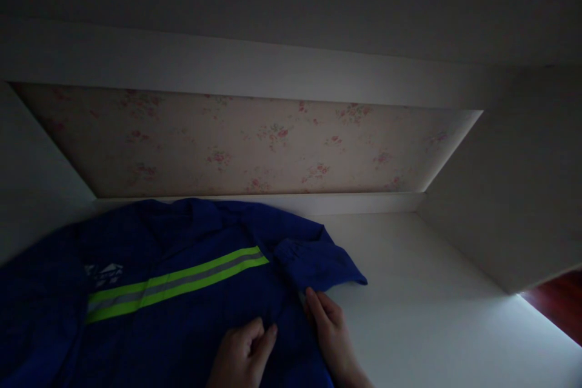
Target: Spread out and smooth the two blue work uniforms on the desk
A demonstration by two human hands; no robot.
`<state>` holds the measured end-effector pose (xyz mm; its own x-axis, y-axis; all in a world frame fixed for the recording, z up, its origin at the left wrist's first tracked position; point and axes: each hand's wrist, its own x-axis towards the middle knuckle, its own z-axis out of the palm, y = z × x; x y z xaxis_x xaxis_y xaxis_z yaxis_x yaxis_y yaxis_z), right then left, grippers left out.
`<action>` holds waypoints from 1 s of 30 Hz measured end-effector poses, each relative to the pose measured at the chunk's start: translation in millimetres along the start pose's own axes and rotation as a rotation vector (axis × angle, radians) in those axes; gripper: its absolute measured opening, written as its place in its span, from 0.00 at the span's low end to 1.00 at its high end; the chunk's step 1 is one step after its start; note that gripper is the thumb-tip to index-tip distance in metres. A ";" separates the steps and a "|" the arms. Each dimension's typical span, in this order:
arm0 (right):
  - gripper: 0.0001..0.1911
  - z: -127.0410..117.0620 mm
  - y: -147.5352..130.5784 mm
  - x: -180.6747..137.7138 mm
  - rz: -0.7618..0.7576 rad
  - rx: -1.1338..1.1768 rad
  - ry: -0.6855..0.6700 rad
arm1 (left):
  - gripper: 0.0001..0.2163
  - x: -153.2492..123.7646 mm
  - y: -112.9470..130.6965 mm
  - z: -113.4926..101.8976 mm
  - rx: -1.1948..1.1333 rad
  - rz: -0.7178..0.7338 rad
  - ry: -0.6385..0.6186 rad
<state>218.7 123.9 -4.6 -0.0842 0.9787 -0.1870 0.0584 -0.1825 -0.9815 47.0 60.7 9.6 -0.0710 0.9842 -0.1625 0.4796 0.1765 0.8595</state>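
A dark blue work jacket with a yellow-green and grey reflective stripe lies spread on a white surface. A small white logo sits above the stripe at the left. A folded sleeve cuff lies across the jacket's right side. My left hand rests on the blue cloth with its fingers curled and pinching the fabric. Beside it, my right hand lies flat with its fingertips on the jacket's right edge, just below the cuff.
The white surface is a recess closed by a back wall with floral wallpaper, white side panels and a white beam overhead. A strip of reddish wood floor shows at the far right. The scene is dim.
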 end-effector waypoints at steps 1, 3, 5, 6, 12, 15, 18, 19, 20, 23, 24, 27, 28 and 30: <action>0.27 -0.2 0.3 0.1 -0.005 -0.003 -0.001 | 0.21 0.1 0.6 -0.1 0.002 0.001 0.000; 0.27 -0.8 1.6 0.4 -0.011 -0.009 -0.007 | 0.21 0.8 0.5 0.0 0.001 -0.001 0.001; 0.27 -1.5 3.6 0.8 -0.014 -0.014 -0.013 | 0.21 1.3 -0.8 0.5 -0.004 -0.009 -0.009; 0.27 -1.7 4.6 1.1 -0.016 -0.012 -0.014 | 0.21 1.4 -1.5 0.7 -0.004 -0.009 -0.009; 0.28 -0.4 2.7 1.0 -0.004 -0.020 -0.020 | 0.21 -1.2 -1.1 0.5 0.009 0.003 0.004; 0.29 0.2 -1.5 0.0 0.001 -0.037 -0.015 | 0.21 -2.1 0.4 0.6 0.026 0.007 0.009; 0.29 -0.2 -3.1 -0.5 -0.009 -0.053 -0.023 | 0.21 -1.7 0.4 1.0 0.023 -0.003 0.004; 0.29 -0.5 -2.9 -0.5 -0.012 -0.058 -0.023 | 0.21 -1.4 0.0 1.2 0.023 -0.001 0.002; 0.29 -0.7 -2.4 -0.5 -0.015 -0.063 -0.021 | 0.21 -1.1 -0.5 1.3 0.024 0.003 0.001; 0.29 -0.9 -1.0 -0.1 -0.010 -0.058 -0.015 | 0.21 -0.6 -1.7 1.2 0.022 0.008 -0.007; 0.29 -0.7 -0.7 0.0 -0.007 -0.051 -0.016 | 0.21 -0.7 -1.8 1.1 0.018 0.006 -0.008; 0.29 0.0 -0.4 0.3 0.003 -0.017 -0.028 | 0.21 -0.9 -1.0 0.8 0.019 -0.001 -0.009; 0.29 0.2 -0.4 0.4 0.004 -0.007 -0.030 | 0.21 -0.8 -0.7 0.9 0.023 -0.005 -0.011; 0.29 0.2 -0.2 0.6 0.006 -0.002 -0.027 | 0.21 -0.4 -0.3 1.2 0.036 -0.011 -0.020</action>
<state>218.4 124.4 -4.4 -0.1104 0.9747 -0.1944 0.0606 -0.1886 -0.9802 47.9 60.2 8.8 -0.0595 0.9816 -0.1815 0.5098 0.1862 0.8399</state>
